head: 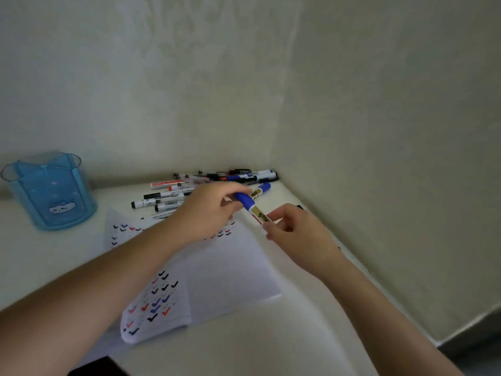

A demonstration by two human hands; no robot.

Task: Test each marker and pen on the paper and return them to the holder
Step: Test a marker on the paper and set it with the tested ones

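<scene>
Two bare forearms enter from the lower edge of the frame, one from the lower left, one from the lower right. No sleeve shows on either arm up to the frame's border. The left hand (208,210) and right hand (295,229) wear no glove, ring or watch; wrists are unadorned.

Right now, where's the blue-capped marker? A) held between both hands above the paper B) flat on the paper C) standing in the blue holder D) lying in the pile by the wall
A: the blue-capped marker is off the table, the left hand gripping its blue cap end and the right hand pinching the barrel end, over the paper. The blue holder looks empty.
</scene>
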